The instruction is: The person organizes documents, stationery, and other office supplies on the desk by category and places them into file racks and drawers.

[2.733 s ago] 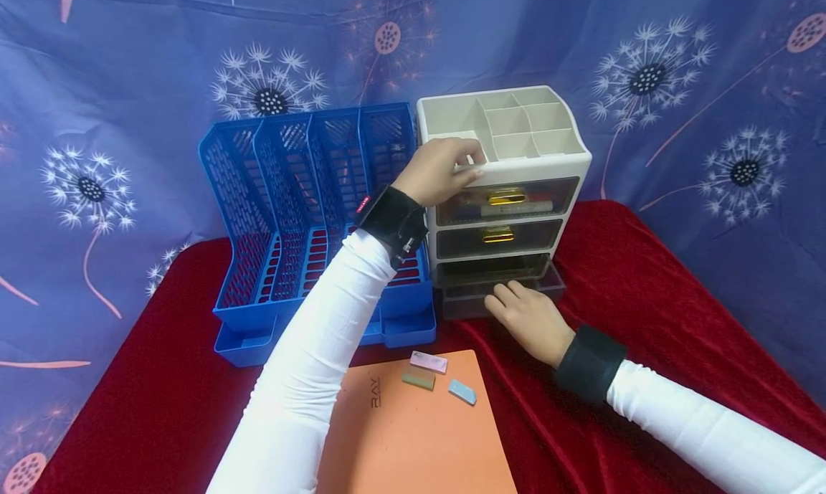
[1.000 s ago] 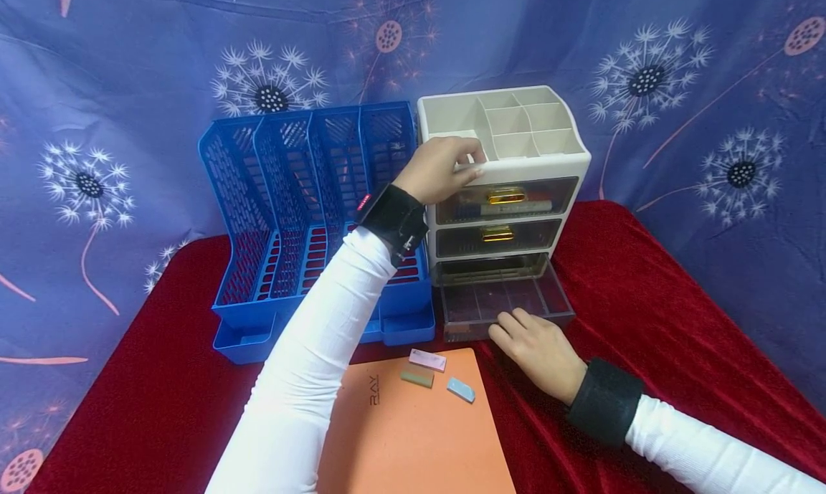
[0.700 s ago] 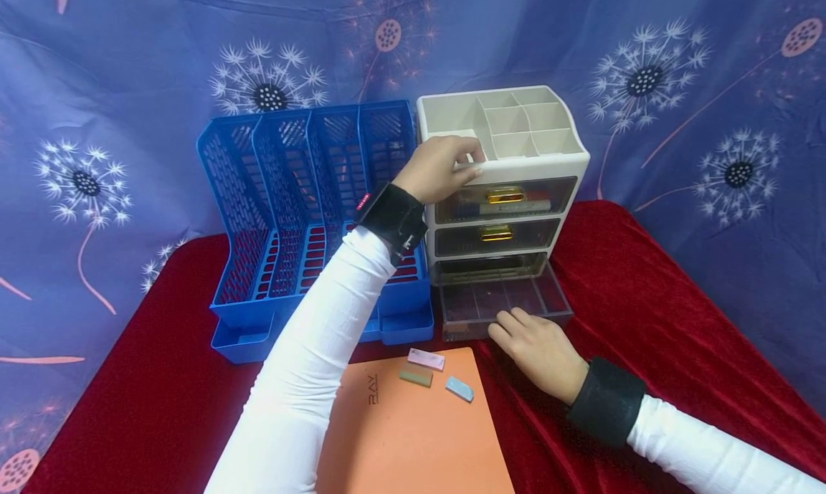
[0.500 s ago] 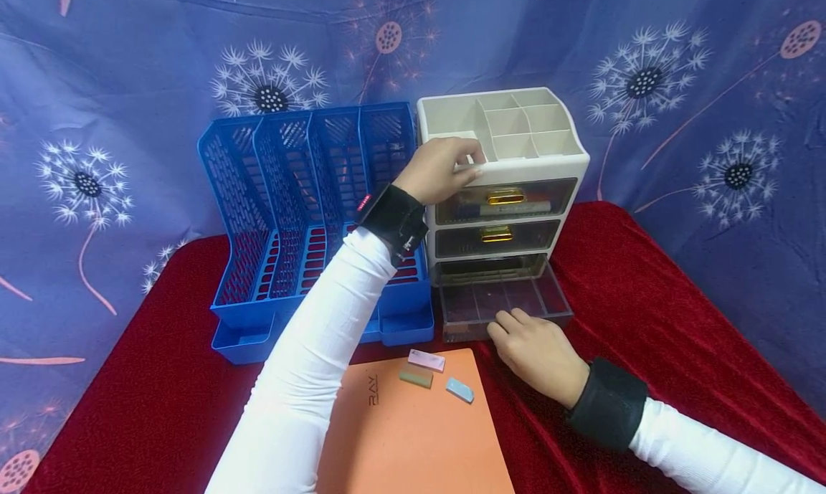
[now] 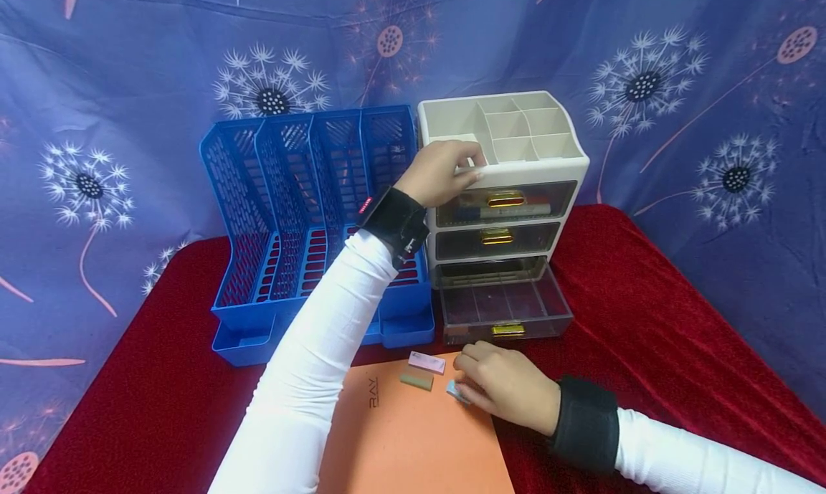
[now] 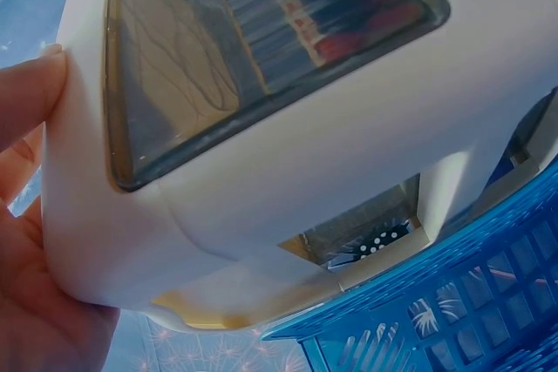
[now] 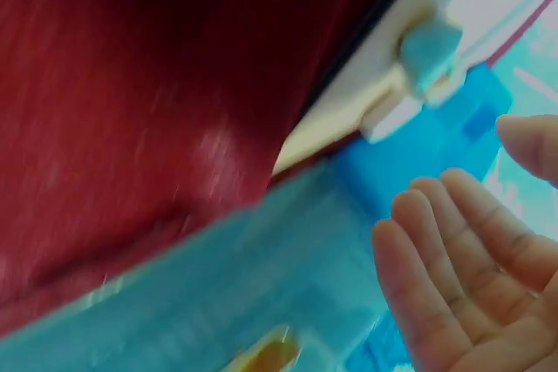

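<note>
My left hand [image 5: 445, 170] grips the top front edge of the white desktop drawer organizer [image 5: 535, 170], thumb outside; in the left wrist view that hand [image 6: 35, 259] holds the organizer's rim. Below, the clear bottom drawer [image 5: 548, 327] is pulled out, its gold handle [image 5: 508, 330] uncovered. Over the orange folder [image 5: 413, 444], my right hand [image 5: 510, 386] hovers at a small pale-blue eraser [image 5: 453, 389], partly covering it. Beside it lie a pink eraser [image 5: 426, 362] and a green eraser [image 5: 416, 380]. The blurred right wrist view has the right hand [image 7: 471, 276] with fingers extended, holding nothing.
A blue file rack [image 5: 248, 311] stands left of the organizer, with my left arm across its front. The upper drawers [image 5: 464, 247] are closed; markers [image 5: 516, 211] show inside the top one. Dark red velvet cloth [image 5: 645, 300] covers the table before a patterned blue curtain [image 5: 503, 35].
The bottom drawer has come further out toward me. My right hand has let go of its front and moved down-left to the pale-blue eraser. My left hand has stayed put.
</note>
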{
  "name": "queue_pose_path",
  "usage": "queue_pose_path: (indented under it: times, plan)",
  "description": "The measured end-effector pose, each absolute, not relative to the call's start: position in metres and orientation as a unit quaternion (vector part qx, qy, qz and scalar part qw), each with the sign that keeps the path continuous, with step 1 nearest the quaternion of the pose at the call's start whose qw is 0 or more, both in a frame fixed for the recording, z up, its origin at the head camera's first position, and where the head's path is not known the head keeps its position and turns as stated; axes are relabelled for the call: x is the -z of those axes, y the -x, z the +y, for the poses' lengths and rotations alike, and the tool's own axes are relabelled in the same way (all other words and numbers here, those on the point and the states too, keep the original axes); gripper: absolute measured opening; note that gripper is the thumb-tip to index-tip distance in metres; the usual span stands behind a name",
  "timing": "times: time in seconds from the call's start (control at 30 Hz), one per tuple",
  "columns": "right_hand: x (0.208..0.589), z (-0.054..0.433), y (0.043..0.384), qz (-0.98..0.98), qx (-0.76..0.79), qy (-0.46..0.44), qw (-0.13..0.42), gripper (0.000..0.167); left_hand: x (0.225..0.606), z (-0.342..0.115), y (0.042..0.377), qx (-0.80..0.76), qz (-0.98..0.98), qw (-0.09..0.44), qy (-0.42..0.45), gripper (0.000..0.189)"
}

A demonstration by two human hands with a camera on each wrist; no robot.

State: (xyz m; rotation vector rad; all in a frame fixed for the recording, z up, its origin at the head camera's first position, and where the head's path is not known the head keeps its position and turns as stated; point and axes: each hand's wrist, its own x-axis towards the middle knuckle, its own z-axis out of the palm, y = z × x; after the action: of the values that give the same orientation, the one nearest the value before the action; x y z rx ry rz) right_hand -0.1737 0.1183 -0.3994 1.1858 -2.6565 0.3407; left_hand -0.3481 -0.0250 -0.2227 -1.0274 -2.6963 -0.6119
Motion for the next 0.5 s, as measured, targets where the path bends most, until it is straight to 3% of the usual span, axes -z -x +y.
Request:
queue_pose_path:
  times: [0.17, 0.5]
  plan:
    - [0.406, 0.109, 0.169, -0.896, -0.132, -0.42, 0.059, 0.019, 0.223, -0.024, 0.349, 0.207, -0.909, 0.097, 0.348, 0.018]
    - [0.413, 0.102, 0.168, -0.9, -0.111, -0.417, 0.063, 0.014, 0.223, -0.024, 0.349, 0.207, -0.907, 0.098, 0.353, 0.018]
